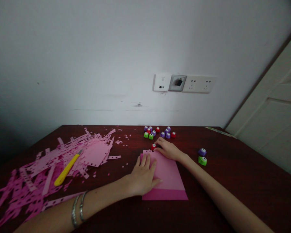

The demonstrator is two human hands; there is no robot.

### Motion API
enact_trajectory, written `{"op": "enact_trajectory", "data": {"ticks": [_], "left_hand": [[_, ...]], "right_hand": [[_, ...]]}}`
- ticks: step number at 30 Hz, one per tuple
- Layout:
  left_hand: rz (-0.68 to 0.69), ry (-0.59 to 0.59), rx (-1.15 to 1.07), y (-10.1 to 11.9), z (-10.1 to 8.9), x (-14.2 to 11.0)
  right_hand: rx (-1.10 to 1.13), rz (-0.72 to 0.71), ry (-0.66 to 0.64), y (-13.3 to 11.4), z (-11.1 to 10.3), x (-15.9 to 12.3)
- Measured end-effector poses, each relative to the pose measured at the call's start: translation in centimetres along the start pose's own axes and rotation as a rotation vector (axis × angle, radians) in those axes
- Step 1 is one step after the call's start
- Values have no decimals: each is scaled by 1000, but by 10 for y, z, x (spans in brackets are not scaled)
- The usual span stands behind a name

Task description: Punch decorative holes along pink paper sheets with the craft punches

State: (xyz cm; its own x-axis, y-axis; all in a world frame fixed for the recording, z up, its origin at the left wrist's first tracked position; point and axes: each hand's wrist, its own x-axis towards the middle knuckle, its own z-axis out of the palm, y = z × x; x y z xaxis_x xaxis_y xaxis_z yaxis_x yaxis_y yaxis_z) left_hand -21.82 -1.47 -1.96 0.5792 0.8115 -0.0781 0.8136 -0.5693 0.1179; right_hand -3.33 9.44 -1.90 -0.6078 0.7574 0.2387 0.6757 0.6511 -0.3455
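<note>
While the left hand [143, 176] lies open and spread, palm down, on a light pink sheet [171, 176], the right hand [168, 149] is at the sheet's far edge with its thumb and fingertips bent against the right side of a red punch [153, 147]; I cannot tell whether it truly grips the punch or merely steadies it. The light sheet lies on the desk [174, 215] in front of the person, over a darker pink sheet [165, 195] that shows as a band along the near edge. A few dark marks, which look like punched holes, sit along the far edge just left of the red punch, so the step in hand seems to be punching a row there, with the punch being placed or pressed. As I judge it, the next move calls for keeping the left hand's weight on the paper so that nothing slides, lining the punch up with the marks, and pressing straight down. Farther back, more small punches [168, 135] stand in a loose cluster, and a purple punch [202, 151] and a green punch [203, 160] sit apart at the right. To the left, a yellow cutter [67, 169] rests on heaped pink scraps [97, 152].
</note>
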Motion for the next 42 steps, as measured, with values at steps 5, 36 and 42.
{"op": "enact_trajectory", "data": {"ticks": [5,36,42], "left_hand": [[-2,-2,0,0,-2,0],[170,-32,12,32,-34,-29],[168,18,57,34,-35,-29]], "right_hand": [[-17,51,39,1,-1,0],[-349,170,169,34,-51,-86],[-420,133,158,33,-53,-102]]}}
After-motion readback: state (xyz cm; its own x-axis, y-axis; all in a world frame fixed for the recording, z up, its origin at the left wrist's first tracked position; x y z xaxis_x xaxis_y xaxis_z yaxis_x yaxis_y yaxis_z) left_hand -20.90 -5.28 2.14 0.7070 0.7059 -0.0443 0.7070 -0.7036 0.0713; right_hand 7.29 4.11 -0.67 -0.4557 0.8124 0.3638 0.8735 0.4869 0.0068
